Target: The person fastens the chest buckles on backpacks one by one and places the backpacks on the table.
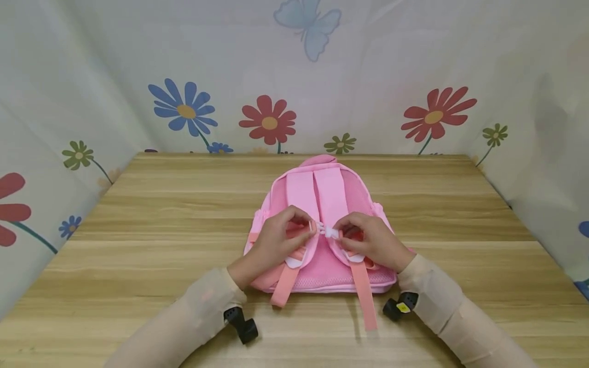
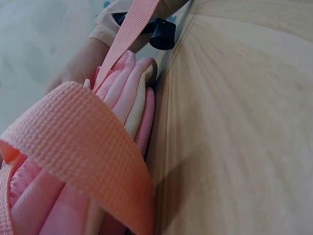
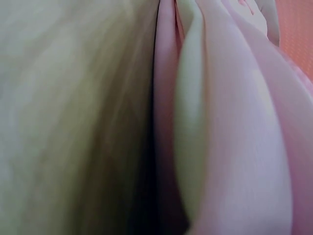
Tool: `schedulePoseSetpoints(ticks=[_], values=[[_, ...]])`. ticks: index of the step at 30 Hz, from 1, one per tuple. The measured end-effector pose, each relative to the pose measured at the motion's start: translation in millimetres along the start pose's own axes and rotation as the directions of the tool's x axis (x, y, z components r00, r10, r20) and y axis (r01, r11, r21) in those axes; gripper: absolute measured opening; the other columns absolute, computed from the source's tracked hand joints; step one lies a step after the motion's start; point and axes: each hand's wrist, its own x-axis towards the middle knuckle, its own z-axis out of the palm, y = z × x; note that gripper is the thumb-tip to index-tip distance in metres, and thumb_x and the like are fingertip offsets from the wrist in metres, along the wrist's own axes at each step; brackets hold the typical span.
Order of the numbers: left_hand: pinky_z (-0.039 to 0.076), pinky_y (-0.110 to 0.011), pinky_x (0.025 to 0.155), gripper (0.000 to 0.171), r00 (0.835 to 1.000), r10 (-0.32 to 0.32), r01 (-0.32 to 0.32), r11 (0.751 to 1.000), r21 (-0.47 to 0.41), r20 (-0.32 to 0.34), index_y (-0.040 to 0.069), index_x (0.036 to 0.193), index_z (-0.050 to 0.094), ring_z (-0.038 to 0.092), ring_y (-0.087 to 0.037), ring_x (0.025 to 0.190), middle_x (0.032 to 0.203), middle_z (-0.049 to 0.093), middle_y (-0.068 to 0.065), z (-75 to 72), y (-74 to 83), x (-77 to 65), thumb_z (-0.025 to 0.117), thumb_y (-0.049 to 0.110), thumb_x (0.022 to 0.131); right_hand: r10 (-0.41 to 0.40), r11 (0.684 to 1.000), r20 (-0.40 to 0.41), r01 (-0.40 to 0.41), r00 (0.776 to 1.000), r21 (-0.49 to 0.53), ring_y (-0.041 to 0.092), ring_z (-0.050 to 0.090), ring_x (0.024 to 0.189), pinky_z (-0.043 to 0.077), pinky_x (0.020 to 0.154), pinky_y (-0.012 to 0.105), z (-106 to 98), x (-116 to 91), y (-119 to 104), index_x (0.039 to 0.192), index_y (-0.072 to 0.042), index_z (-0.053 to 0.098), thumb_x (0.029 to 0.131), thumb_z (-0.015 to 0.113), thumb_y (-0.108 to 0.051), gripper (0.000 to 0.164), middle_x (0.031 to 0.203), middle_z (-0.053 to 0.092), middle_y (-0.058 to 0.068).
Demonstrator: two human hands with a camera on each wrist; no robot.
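A pink backpack [image 1: 322, 278] lies on the table with its shoulder straps [image 1: 301, 186] facing up. Over its middle, my left hand [image 1: 278, 237] pinches one part of a white plastic buckle [image 1: 320, 228] on a coral strap, between thumb and fingers. From the other side, my right hand [image 1: 377, 240] pinches the other buckle part [image 1: 331, 233]. These two parts are very close together; whether they are joined I cannot tell. A coral webbing strap [image 2: 83, 142] looms large in the left wrist view. Bag fabric [image 3: 239, 122] fills much of the right wrist view, where no hand shows.
The wooden table [image 1: 138, 230] extends around the bag. Two loose webbing ends, left [image 1: 284, 286] and right [image 1: 364, 296], hang toward the front. Behind the table hangs a white cloth [image 1: 368, 61] with printed flowers. Black cameras [image 1: 241, 324] are worn on both wrists.
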Motion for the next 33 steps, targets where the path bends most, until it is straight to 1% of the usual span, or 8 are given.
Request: schedulePoseSetpoints(ticks=[6, 9, 24, 33], values=[[0.055, -0.027, 0.090, 0.019, 0.999, 0.039, -0.039, 0.999, -0.019, -0.016, 0.006, 0.100, 0.061, 0.066, -0.016, 0.097, 0.098, 0.068, -0.006, 1.2, -0.6, -0.4, 0.072, 0.010, 0.085, -0.004, 1.000, -0.006, 0.004, 1.000, 0.010, 0.009, 0.065, 0.086, 0.055, 0.078, 0.023, -0.8, -0.3, -2.6, 0.103, -0.007, 0.066, 0.084, 0.072, -0.005, 0.020, 0.094, 0.067, 0.003], [0.055, -0.026, 0.089, 0.018, 0.999, 0.047, -0.047, 0.999, -0.026, -0.020, 0.006, 0.099, 0.061, 0.066, -0.016, 0.096, 0.097, 0.068, -0.006, 1.4, -0.5, -0.6, 0.072, 0.010, 0.085, -0.002, 1.000, -0.009, 0.002, 1.000, 0.011, 0.008, 0.065, 0.085, 0.056, 0.078, 0.023, -1.3, -0.8, -3.7, 0.103, -0.007, 0.066, 0.084, 0.071, -0.004, 0.020, 0.095, 0.067, 0.003], [0.054, -0.026, 0.089, 0.018, 1.000, 0.013, -0.011, 0.997, -0.076, 0.018, 0.005, 0.099, 0.059, 0.065, -0.017, 0.096, 0.097, 0.067, -0.006, 2.1, -1.9, -1.7, 0.072, 0.007, 0.085, 0.019, 0.999, -0.018, -0.018, 1.000, 0.043, 0.009, 0.065, 0.085, 0.056, 0.078, 0.022, 0.5, -0.9, -0.2, 0.105, -0.006, 0.067, 0.085, 0.070, -0.004, 0.021, 0.096, 0.067, 0.005], [0.055, -0.029, 0.088, 0.018, 0.998, 0.034, -0.034, 0.999, -0.001, 0.050, 0.006, 0.097, 0.059, 0.064, -0.017, 0.096, 0.097, 0.066, -0.006, 2.3, -1.6, -2.7, 0.072, 0.004, 0.084, 0.033, 0.999, -0.013, -0.033, 0.999, 0.042, 0.009, 0.065, 0.086, 0.056, 0.078, 0.021, 1.2, -0.5, 1.4, 0.106, -0.008, 0.068, 0.086, 0.070, -0.007, 0.021, 0.095, 0.068, 0.004]])
